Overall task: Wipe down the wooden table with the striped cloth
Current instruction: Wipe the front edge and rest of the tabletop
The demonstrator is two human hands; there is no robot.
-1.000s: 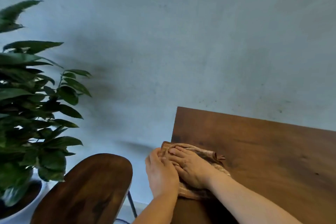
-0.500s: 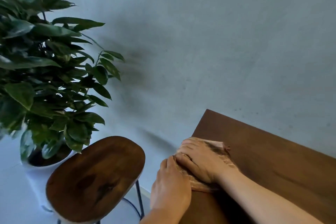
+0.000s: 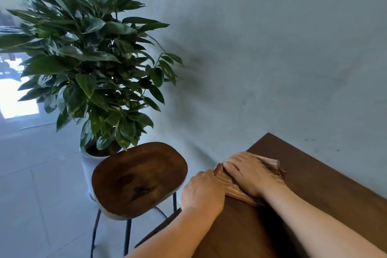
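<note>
The dark wooden table [image 3: 326, 192] fills the lower right, its far edge against the wall. A brown and cream striped cloth [image 3: 229, 184] lies folded at the table's left edge. My right hand [image 3: 249, 172] presses flat on top of the cloth with fingers spread toward the left. My left hand [image 3: 202, 191] is curled over the table's left edge, its fingers touching the cloth's near-left end. Much of the cloth is hidden under my right hand.
A wooden stool [image 3: 138, 178] with thin black metal legs stands just left of the table. Behind it a leafy plant [image 3: 88, 58] grows from a white pot [image 3: 88, 161] on the pale tiled floor. A grey wall [image 3: 272, 48] runs behind the table.
The view has swung left and down, showing more of the stool and plant. My left hand has slid back along the table edge; my right hand stays on the cloth.
</note>
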